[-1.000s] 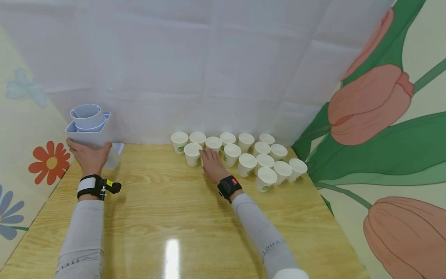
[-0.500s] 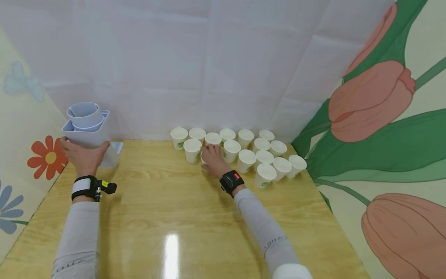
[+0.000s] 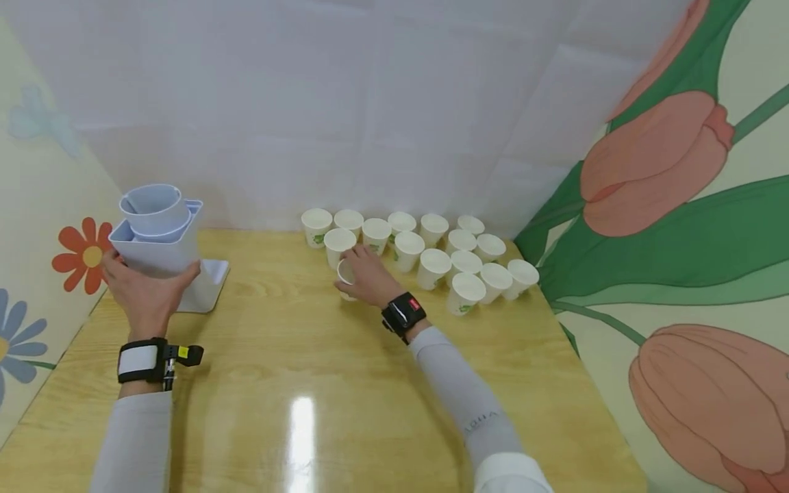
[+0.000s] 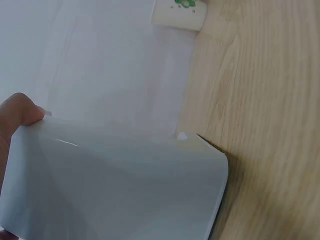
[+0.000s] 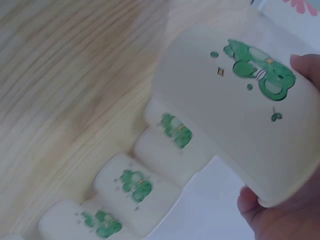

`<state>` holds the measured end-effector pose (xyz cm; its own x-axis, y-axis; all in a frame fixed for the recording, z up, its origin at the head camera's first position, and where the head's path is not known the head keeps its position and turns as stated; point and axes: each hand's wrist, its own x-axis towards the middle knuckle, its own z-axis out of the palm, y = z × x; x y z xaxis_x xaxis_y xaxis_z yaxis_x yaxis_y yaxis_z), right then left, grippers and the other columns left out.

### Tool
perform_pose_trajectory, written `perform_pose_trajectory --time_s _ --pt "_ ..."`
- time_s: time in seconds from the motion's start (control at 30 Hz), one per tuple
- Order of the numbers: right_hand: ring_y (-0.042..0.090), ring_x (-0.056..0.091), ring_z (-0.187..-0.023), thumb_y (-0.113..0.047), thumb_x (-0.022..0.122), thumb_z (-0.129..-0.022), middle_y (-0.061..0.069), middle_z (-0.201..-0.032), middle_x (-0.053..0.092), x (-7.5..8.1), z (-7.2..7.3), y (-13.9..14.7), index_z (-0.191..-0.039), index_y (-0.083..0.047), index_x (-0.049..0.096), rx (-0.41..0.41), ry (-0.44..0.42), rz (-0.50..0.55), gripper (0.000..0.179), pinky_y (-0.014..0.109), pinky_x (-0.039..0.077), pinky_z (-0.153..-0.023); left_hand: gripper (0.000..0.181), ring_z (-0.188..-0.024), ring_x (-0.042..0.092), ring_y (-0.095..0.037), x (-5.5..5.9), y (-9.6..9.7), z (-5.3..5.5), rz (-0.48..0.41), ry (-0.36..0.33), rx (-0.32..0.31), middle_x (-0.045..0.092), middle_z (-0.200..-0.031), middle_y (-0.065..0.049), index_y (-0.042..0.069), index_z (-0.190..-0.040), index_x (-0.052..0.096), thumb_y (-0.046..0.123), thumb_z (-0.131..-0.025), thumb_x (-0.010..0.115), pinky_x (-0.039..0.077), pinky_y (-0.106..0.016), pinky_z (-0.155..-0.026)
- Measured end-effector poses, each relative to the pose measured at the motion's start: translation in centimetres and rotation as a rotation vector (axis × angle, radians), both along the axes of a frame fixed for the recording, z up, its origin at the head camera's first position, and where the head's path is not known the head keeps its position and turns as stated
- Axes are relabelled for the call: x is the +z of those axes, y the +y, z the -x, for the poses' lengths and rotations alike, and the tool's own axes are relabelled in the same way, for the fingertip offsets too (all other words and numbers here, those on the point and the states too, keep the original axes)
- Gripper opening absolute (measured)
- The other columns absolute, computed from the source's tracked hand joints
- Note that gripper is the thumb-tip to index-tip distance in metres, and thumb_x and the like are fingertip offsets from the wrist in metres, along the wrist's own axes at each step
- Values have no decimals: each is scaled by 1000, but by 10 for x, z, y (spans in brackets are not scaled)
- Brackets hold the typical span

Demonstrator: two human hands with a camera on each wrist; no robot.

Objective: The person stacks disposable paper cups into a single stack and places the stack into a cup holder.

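Observation:
My left hand grips a pale plastic box-shaped holder from the near side, thumb on its right and fingers on its left. A round tube-like piece stands in its top opening, and a flat white part shows at its lower right. My right hand holds a white paper cup with a green cartoon print, thumb and fingers on opposite sides near its rim. This cup is at the near left of a group of similar upright paper cups. Part of its wall is hidden by the hand.
The paper cups crowd the far middle and right of a wooden table. A white sheet hangs behind them. Flower-printed panels stand at both sides.
My right fingers have gone from lying extended over the cup to gripping it, and the cup has shifted left. The holder under my left hand has come slightly nearer.

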<state>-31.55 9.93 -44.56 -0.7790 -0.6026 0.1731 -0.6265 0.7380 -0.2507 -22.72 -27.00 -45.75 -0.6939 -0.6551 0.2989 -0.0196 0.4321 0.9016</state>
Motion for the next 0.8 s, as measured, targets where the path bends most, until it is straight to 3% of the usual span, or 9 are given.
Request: perform_pose_trajectory --time_s 0.13,0.37,0.43,0.67,0.8 --pt "26 49 -123 -37 68 -95 10 -128 54 5 -11 -17 -131 -6 55 31 -33 15 49 38 44 -103 103 -142 31 -24 3 14 -19 21 45 7 33 -153 -8 27 -152 22 39 -72 86 24 -48 -120" --pt "18 48 -106 -38 68 -91 6 -118 54 3 -36 -41 -127 -7 58 78 -66 76 49 27 49 -84 105 -140 32 -25 5 35 -48 10 70 17 33 -151 -10 26 -152 23 37 -71 88 24 -51 -119" --pt "17 48 -104 -37 69 -90 5 -117 54 2 -41 -47 -126 -7 59 92 -54 70 48 26 49 -87 104 -140 32 -24 4 40 -54 0 73 25 33 -150 -9 27 -152 23 38 -71 88 24 -51 -119" --pt "18 47 -106 -35 73 -89 4 -116 54 -8 -52 -59 -124 -8 59 118 -36 54 46 25 48 -82 104 -139 32 -21 -1 50 -71 7 112 42 33 -149 -7 28 -151 24 36 -70 88 24 -47 -119" --pt "20 46 -108 -36 74 -89 5 -115 53 -15 -59 -63 -122 -7 59 122 -46 42 47 25 47 -84 106 -138 31 -26 -7 53 -76 46 107 46 32 -149 -13 22 -151 24 36 -69 89 24 -50 -118"
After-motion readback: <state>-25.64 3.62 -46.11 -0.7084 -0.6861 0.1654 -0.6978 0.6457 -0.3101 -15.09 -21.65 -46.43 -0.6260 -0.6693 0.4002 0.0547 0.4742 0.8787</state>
